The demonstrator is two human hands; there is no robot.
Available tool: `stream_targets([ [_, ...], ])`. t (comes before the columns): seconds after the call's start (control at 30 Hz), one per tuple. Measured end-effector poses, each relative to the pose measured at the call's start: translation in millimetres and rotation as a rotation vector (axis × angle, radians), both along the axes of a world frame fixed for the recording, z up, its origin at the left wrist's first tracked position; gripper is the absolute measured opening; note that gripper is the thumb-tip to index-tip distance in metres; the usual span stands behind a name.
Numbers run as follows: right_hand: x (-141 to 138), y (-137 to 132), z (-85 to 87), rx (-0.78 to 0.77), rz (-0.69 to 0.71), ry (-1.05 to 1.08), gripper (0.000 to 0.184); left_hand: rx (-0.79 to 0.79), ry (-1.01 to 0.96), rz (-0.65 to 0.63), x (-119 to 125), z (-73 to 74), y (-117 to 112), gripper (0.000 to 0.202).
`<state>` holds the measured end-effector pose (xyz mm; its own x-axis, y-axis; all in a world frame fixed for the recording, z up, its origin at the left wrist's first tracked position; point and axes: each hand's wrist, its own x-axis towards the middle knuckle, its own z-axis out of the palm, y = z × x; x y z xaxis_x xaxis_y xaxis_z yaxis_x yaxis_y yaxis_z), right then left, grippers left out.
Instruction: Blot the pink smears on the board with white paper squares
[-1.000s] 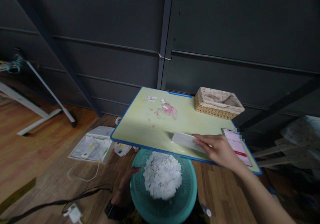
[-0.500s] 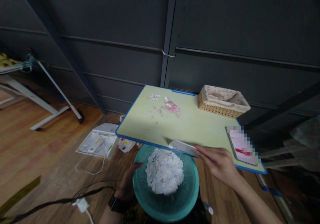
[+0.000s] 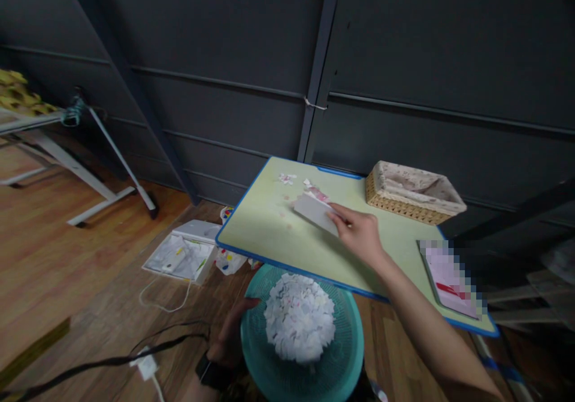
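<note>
Card (image 3: pixel 314 211) pinched in right hand (image 3: pixel 359 234) over table (image 3: pixel 269 228)
Left hand (image 3: pixel 230 332) at rim of basin (image 3: pixel 356 343) holding white scraps (image 3: pixel 300 321); fingers mostly hidden, grip cannot be told.

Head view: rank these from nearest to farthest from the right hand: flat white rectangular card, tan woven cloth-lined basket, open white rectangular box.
1. Flat white rectangular card: held in the right hand.
2. Tan woven cloth-lined basket: ahead, to the right.
3. Open white rectangular box: low, well to the left.
</note>
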<state>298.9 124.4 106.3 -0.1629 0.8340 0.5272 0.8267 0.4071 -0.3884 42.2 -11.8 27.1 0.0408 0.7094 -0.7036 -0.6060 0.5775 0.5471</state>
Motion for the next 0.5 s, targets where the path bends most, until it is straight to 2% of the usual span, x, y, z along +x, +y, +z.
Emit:
stream_targets([
  [0.1, -17.6, 52.6, 8.8, -0.074, -0.010, -0.123, 0.033, -0.048, -0.021, -0.001, 3.1, 5.4, 0.2, 0.008],
  [0.2, -27.5, 83.9, 9.4, -0.126, 0.003, -0.238, 0.034, -0.083, -0.059, -0.063, 1.8, 4.5, -0.7, 0.012],
  [0.37, -31.5, 93.4, 2.9, -0.163, 0.014, -0.309, 0.035, -0.062, -0.146, -0.102, -6.1, -5.6, -2.1, 0.019],
  [0.5, -31.6, 96.0, 3.7, -0.173, 0.025, -0.320, 0.035, -0.072, -0.188, -0.026, -6.9, -7.1, -3.3, 0.017],
])
